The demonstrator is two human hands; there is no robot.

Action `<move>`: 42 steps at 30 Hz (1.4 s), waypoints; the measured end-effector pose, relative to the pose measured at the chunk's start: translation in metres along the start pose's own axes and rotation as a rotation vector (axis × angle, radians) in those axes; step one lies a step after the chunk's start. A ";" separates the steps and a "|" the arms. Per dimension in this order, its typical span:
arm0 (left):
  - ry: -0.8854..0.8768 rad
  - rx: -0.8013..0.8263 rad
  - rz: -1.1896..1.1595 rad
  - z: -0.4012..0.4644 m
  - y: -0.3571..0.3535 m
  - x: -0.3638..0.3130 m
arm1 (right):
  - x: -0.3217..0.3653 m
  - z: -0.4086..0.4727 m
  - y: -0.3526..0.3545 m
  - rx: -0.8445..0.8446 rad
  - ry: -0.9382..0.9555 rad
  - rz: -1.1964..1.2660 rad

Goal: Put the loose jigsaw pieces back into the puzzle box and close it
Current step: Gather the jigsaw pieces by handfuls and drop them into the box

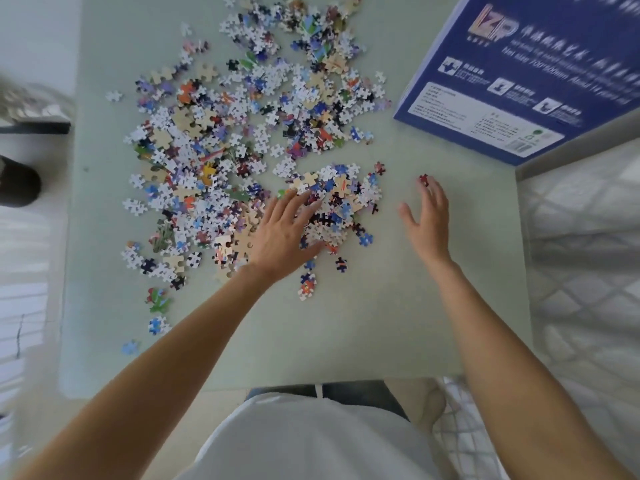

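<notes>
Both hands spread wide, holding nothing: left hand (282, 233) flat on a heap of jigsaw pieces (242, 133), right hand (427, 220) opposite, apparently to rake them together. Blue puzzle box (519, 71) sits at surface (346, 334) corner, far right, w/ pieces not yet inside.

Near edge: the tabletop (346, 341) is bare in front of you, so your arms can slide here.
Middle and far left: loose puzzle pieces (242, 133) lie thick and block a flat sweep.
Far right corner: the blue box (519, 81) stands in your way.
Right side: bare strip between the pieces and the tabletop edge, below the box.
</notes>
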State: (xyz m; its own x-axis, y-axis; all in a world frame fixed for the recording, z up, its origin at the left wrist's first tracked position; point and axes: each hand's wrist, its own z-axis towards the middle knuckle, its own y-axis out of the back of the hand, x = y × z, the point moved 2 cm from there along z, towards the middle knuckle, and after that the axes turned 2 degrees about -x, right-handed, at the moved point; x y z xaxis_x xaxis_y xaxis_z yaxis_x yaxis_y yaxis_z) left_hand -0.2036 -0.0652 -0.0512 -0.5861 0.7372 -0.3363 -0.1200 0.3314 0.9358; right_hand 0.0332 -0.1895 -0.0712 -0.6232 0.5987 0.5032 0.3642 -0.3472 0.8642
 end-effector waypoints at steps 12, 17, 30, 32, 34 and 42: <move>0.354 0.093 -0.104 0.038 0.008 0.014 | 0.096 0.026 -0.042 0.390 0.165 0.076; 0.363 0.150 -0.134 0.053 0.013 0.009 | 0.098 0.036 -0.036 0.555 0.300 -0.068; 0.352 0.156 -0.219 0.070 0.014 0.011 | 0.114 0.047 -0.042 0.607 0.299 -0.162; 0.350 0.195 -0.251 0.072 0.014 0.014 | 0.114 0.044 -0.041 0.611 0.268 -0.148; 0.354 0.234 -0.279 0.074 0.015 0.016 | 0.115 0.040 -0.039 0.621 0.242 -0.141; 0.276 0.173 -0.333 0.068 0.019 0.017 | 0.119 0.029 -0.033 0.587 0.189 -0.115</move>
State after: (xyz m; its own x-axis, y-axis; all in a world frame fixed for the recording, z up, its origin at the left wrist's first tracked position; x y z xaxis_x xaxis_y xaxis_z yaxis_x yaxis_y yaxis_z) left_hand -0.1610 -0.0067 -0.0463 -0.7323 0.3975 -0.5529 -0.2161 0.6344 0.7422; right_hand -0.0328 -0.0860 -0.0400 -0.7730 0.4522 0.4450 0.5736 0.1984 0.7947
